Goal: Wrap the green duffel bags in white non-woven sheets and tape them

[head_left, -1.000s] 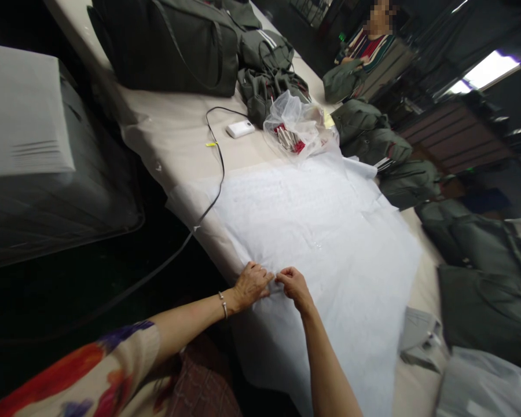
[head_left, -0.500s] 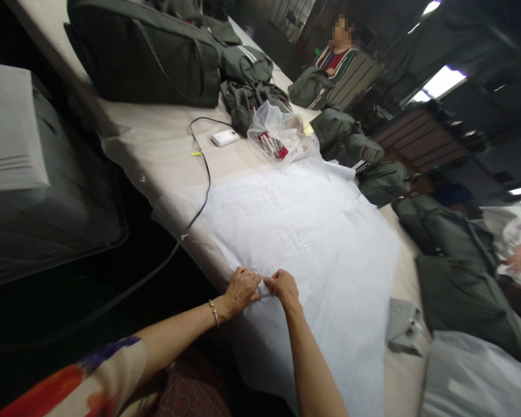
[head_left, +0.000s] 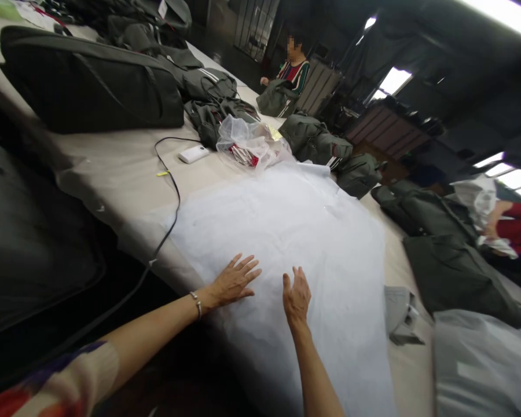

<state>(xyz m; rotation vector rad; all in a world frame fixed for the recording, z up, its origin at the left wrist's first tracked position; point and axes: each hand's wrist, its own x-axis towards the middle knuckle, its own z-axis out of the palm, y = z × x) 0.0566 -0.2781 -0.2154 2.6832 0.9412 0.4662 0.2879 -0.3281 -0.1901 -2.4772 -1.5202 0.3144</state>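
Observation:
A large thin white sheet (head_left: 312, 231) lies over the table and hangs past its near edge. My left hand (head_left: 234, 281) is spread with fingers apart on or just over the sheet near that edge, a bracelet at its wrist. To its right, my right hand (head_left: 297, 294) has its thumb held away from the fingers, above or touching the sheet. Neither hand holds anything. Beyond the sheet sits a clear plastic bag (head_left: 252, 142) with red and silver pieces, beside a white device (head_left: 194, 153) on a black cable (head_left: 173, 223).
A big dark bag (head_left: 95, 81) stands at the upper left. Dark green bags (head_left: 316, 139) line the table's far side. One person (head_left: 296, 69) is at the back; another in red (head_left: 518, 226) is at the right. A plastic-wrapped item (head_left: 481, 370) lies lower right.
My hands have opened, let go of the sheet's edge and moved apart. The view has shifted, so the table's contents appear farther left.

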